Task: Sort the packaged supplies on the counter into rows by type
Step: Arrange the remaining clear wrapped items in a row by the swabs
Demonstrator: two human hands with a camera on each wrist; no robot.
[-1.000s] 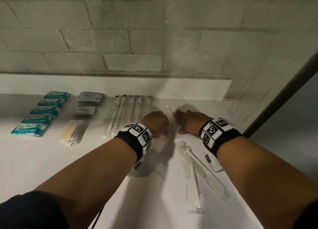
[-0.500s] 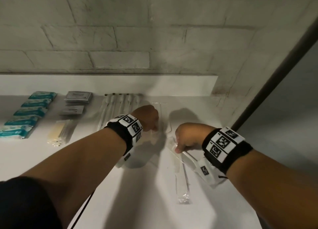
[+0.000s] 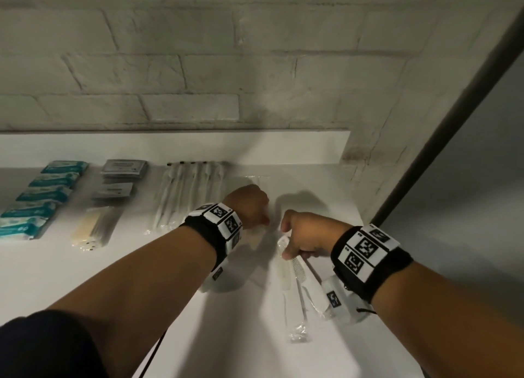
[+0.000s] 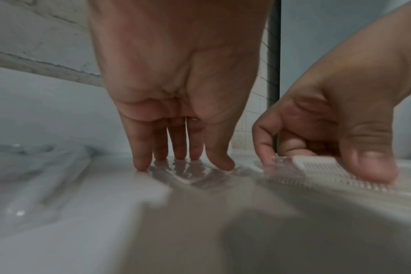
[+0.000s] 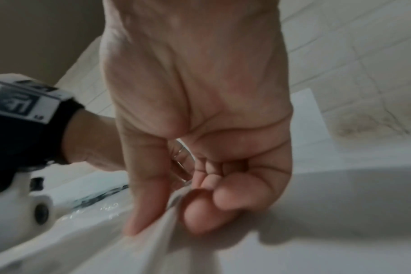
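- White table, whitewashed brick wall behind, dark post off its right end.
- Wrapped white comb: fine teeth, clear sleeve, near the right end; right hand pinches its far end, thumb against curled fingers.
- Left hand, just left of comb: straight fingertips press a clear flat packet.
- Further left: white sticks, grey sachets, teal packs in rows.
- Packet contents, sachet print unreadable.
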